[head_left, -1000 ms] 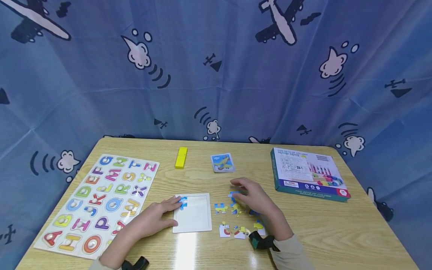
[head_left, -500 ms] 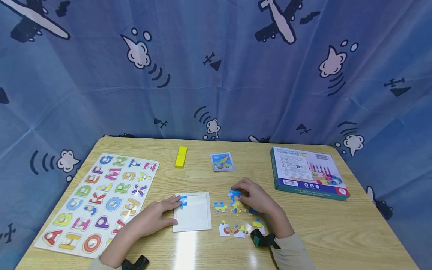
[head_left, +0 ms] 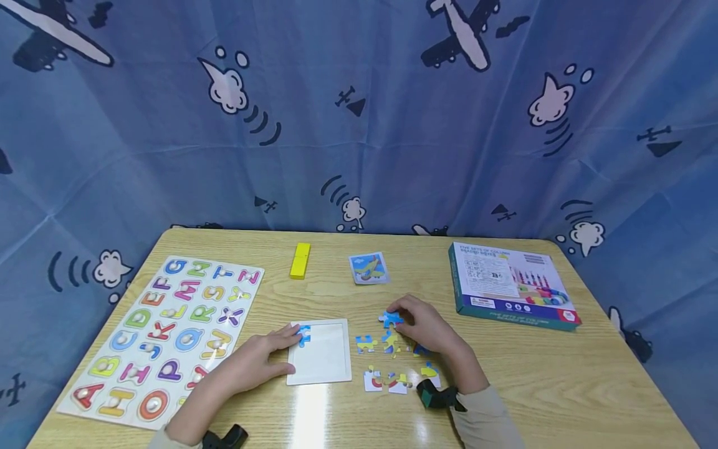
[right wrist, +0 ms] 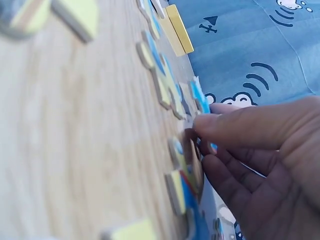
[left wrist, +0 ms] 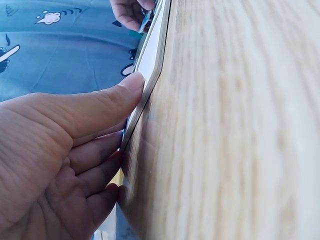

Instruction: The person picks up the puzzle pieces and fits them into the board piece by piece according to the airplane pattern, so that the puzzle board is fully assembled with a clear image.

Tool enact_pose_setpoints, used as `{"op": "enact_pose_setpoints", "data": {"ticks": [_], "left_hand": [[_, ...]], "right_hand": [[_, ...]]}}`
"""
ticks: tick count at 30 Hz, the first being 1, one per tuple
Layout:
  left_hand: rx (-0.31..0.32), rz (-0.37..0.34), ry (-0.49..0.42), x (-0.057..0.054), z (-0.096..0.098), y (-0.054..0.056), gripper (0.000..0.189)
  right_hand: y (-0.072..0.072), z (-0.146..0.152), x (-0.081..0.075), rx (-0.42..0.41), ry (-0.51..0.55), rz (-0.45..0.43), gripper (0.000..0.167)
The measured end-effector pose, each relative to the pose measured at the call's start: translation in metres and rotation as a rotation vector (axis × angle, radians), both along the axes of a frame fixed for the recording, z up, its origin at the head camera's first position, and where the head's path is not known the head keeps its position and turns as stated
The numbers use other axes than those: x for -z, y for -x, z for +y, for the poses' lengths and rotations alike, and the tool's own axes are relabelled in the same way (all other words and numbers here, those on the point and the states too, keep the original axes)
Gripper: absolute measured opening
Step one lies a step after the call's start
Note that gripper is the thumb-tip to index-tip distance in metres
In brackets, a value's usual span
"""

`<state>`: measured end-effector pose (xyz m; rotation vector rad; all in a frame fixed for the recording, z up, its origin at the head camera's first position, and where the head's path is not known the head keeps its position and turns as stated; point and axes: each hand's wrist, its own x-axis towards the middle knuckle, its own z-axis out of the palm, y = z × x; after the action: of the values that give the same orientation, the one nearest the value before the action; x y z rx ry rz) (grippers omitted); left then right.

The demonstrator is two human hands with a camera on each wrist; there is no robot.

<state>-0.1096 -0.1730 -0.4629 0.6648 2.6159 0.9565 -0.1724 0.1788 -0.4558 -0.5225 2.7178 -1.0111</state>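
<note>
My left hand (head_left: 260, 358) lies at the left edge of a white square puzzle tray (head_left: 322, 365). Its fingers reach over the upper left corner, beside a blue jigsaw piece (head_left: 305, 335) set there, while the thumb touches the rim lower down, as the left wrist view (left wrist: 132, 82) also shows. To the right of the tray, my right hand (head_left: 423, 324) pinches another blue jigsaw piece (head_left: 391, 319) between thumb and fingers. Several loose jigsaw pieces (head_left: 366, 343) in blue, yellow and white lie on the table below that hand; the hand and wrist partly cover some.
An alphabet peg board (head_left: 185, 312) takes up the table's left side. At the back are a yellow block (head_left: 300, 262) and a small picture card (head_left: 369, 268) with an airplane. A flat toy box (head_left: 513, 287) lies at the right, and a blue curtain (head_left: 359, 112) hangs behind the table.
My right fingers have closed on the blue jigsaw piece in the back row and it has shifted slightly up and turned. The left hand has stayed on the tray.
</note>
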Motion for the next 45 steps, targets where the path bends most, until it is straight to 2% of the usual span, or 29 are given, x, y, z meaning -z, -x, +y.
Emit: {"op": "enact_pose_setpoints", "data": {"ticks": [14,26,39,45], "left_hand": [[0.007,0.003,-0.008,-0.002,0.001,0.000,0.061],[0.016,-0.002,0.007,0.001,-0.001,-0.001,0.061],[0.036,0.014,0.008,-0.001,-0.001,0.001,0.061],[0.035,0.027,0.016,-0.001,-0.001,0.001,0.060]], "right_hand": [[-0.007,-0.020,-0.003,-0.069,0.091,0.038,0.027],[-0.015,-0.060,-0.012,-0.156,0.102,0.032,0.028],[-0.015,-0.099,-0.012,-0.251,0.010,0.099,0.026],[-0.017,-0.112,-0.007,-0.279,-0.053,0.083,0.027]]}}
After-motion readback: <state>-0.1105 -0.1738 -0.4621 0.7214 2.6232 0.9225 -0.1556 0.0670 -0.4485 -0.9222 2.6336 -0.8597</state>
